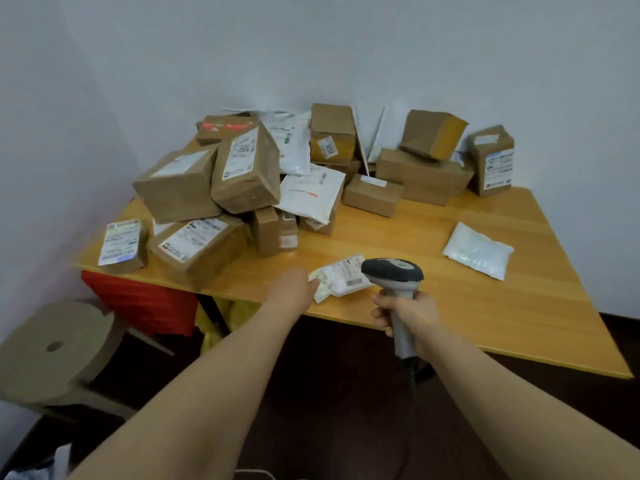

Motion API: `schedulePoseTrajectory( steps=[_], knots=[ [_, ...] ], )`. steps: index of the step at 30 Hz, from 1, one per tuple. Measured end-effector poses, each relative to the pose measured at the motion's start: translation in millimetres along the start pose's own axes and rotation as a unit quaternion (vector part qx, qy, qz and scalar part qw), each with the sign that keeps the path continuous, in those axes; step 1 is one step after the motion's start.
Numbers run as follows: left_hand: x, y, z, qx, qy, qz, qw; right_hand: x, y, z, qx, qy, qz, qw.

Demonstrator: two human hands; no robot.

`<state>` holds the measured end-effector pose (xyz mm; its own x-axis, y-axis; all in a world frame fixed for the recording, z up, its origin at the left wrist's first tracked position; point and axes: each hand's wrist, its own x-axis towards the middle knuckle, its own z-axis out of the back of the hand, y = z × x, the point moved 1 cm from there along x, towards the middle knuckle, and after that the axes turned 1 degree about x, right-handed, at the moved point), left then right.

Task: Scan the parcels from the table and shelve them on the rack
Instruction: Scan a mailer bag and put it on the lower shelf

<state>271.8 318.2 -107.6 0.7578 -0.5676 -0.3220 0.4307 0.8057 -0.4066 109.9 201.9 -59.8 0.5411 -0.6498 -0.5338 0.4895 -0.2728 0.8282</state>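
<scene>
Our right hand (403,315) wraps its fingers tightly round the grip of the scanner (393,271), held above the table's (502,317) near edge. The small white parcel (343,278) lies on the table by that edge. Our left hand (292,287) touches it, fingers hidden, so we cannot tell its grasp. Cardboard boxes (242,168) pile up on the table's far side.

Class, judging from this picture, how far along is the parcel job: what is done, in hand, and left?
Done: cannot tell; no rack shows. In hand: the right hand grips the scanner above the small white parcel, whose edge the left hand holds, on the table. Left: the heap of cardboard boxes and the white bag, all unshelved.
</scene>
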Motion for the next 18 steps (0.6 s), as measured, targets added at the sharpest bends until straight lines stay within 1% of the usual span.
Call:
schedulePoseTrajectory(
  steps=[3,6,9,11,12,14,16,18],
  knots=[
    [50.1,-20.7,-17.6,0.003,-0.002,-0.014,1.0,22.9,-3.2,4.7,0.011,-0.002,-0.02,1.0],
    [88.5,-35.7,-38.3,0.031,0.029,-0.02,0.999,43.2,-7.9,10.7,0.018,-0.011,-0.04,0.999],
    [104.9,-41.1,-52.5,0.051,0.057,-0.031,0.997,56.3,-12.6,14.9,0.022,-0.024,-0.054,0.998],
    [107.5,-39.6,-56.4,0.035,0.06,-0.024,0.997,60.8,-14.0,14.2,0.024,-0.025,-0.06,0.998],
    [106.6,-38.3,-56.9,0.005,0.068,-0.014,0.998,61.2,-14.4,13.4,0.025,-0.024,-0.063,0.997],
    [101.7,-33.6,-56.8,-0.093,0.097,0.016,0.991,58.4,-13.2,10.7,0.028,-0.016,-0.065,0.997],
    [92.0,-28.0,-52.5,-0.194,0.106,0.052,0.974,51.8,-9.8,8.5,0.025,0.002,-0.064,0.998],
    [77.6,-21.6,-42.6,-0.293,0.089,0.089,0.948,42.0,-3.6,7.4,0.018,0.023,-0.057,0.998]
  ],
)
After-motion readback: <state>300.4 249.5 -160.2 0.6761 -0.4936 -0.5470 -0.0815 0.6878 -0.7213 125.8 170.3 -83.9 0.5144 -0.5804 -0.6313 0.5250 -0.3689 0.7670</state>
